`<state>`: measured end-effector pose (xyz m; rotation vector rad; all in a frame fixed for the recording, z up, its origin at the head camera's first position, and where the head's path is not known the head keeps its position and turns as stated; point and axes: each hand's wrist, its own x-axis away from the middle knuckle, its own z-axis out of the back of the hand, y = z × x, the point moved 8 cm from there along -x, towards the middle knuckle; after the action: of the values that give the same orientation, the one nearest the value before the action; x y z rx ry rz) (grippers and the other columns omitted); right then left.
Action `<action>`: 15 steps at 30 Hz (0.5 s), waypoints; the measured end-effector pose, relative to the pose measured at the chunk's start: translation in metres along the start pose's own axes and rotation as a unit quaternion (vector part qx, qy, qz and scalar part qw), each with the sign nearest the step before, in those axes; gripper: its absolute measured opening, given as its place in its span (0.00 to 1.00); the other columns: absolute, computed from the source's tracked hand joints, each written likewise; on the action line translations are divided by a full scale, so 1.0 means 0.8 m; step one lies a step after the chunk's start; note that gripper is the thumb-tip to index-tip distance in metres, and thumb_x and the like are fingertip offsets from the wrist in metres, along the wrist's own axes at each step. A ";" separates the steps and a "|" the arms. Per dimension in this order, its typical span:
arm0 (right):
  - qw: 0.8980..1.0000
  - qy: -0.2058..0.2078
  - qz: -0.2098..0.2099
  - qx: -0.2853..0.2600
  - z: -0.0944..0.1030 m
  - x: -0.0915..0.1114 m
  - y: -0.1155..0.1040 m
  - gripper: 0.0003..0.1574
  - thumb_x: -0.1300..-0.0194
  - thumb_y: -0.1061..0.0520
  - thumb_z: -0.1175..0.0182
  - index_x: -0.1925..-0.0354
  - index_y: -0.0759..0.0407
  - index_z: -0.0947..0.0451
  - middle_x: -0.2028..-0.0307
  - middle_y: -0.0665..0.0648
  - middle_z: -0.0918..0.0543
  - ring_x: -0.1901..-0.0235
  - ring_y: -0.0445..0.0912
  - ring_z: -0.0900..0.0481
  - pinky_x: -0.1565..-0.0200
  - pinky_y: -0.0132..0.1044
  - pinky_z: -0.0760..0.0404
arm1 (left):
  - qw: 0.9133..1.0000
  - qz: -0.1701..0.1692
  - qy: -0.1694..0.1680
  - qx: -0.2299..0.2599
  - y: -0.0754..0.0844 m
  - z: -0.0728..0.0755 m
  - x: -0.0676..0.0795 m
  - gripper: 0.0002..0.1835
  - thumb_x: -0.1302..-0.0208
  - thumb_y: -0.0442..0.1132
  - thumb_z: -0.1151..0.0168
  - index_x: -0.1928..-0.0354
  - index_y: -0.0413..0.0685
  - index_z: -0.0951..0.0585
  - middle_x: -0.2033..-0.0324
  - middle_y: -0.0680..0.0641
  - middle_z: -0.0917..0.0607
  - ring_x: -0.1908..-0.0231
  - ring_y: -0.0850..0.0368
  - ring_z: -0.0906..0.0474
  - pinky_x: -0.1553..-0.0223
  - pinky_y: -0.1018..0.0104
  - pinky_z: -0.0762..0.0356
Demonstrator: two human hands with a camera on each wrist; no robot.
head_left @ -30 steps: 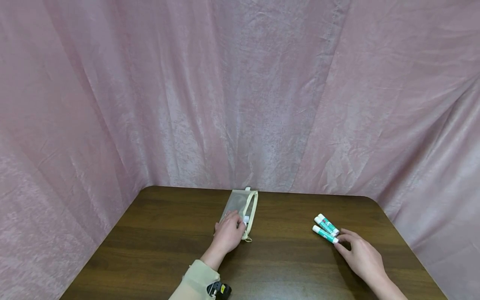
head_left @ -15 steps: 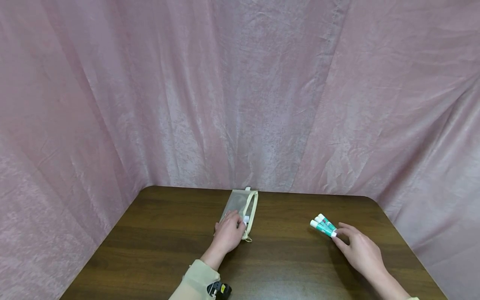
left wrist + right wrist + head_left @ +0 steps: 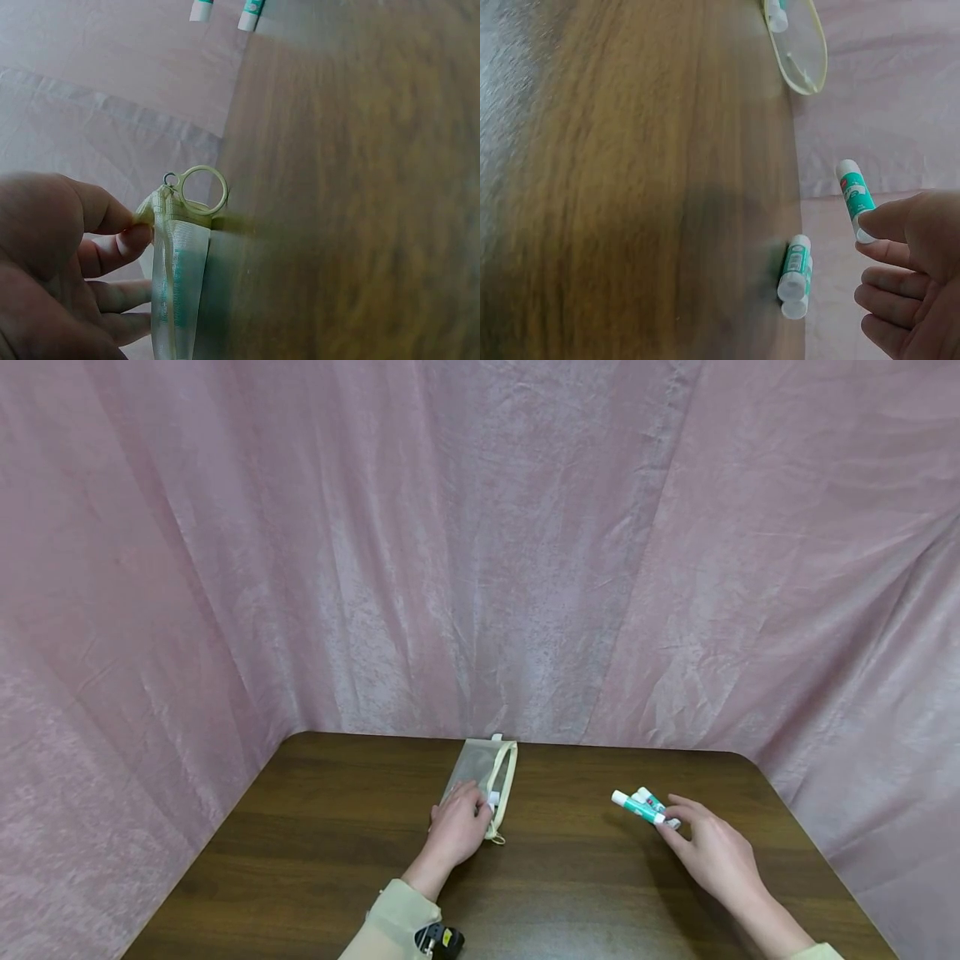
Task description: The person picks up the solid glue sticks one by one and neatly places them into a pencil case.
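Note:
My right hand pinches a teal-and-white glue stick by one end, between thumb and forefinger. In the right wrist view this glue stick is raised over the table, its free end pointing away from the hand. Two more glue sticks lie side by side on the table below it. My left hand pinches the edge of a sheer mesh zipper pouch with cream trim. The pouch's mouth gapes, and a glue stick shows inside it. A cream ring hangs at the zipper end.
The dark wooden table ends at the back against a pink velvet curtain. A black wrist device sits by the left sleeve.
My right hand has lifted one glue stick and carried it a little left and away, so it now overlaps the other two in the head view. The left hand stays at the pouch.

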<state>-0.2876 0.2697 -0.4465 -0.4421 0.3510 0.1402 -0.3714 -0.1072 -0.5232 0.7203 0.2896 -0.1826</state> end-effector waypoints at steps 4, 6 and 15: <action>1.000 -0.003 0.005 -0.003 -0.001 -0.003 -0.006 0.13 0.26 0.51 0.28 0.50 0.56 0.09 0.33 0.66 0.15 0.44 0.69 0.13 0.69 0.47 0.20 | 1.000 -0.001 -0.015 0.013 0.021 0.018 0.008 0.11 0.29 0.39 0.42 0.73 0.52 0.24 0.30 0.34 0.18 0.26 0.26 0.29 0.40 0.07 0.41; 1.000 -0.004 0.006 -0.004 -0.002 -0.004 -0.009 0.13 0.25 0.50 0.28 0.50 0.56 0.09 0.33 0.65 0.15 0.45 0.68 0.12 0.67 0.49 0.18 | 1.000 -0.004 -0.019 0.017 0.030 0.026 0.011 0.11 0.29 0.39 0.41 0.73 0.51 0.24 0.31 0.33 0.18 0.26 0.25 0.30 0.41 0.07 0.41; 1.000 -0.007 0.008 -0.007 -0.007 -0.013 -0.023 0.12 0.26 0.50 0.27 0.50 0.54 0.09 0.32 0.63 0.15 0.42 0.67 0.13 0.65 0.53 0.17 | 1.000 -0.015 -0.008 0.013 0.031 0.024 0.012 0.11 0.31 0.39 0.43 0.73 0.53 0.26 0.32 0.33 0.18 0.27 0.24 0.29 0.42 0.06 0.40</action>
<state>-0.2952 0.2500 -0.4398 -0.4525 0.3406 0.1608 -0.3519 -0.1025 -0.4967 0.7409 0.2838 -0.2213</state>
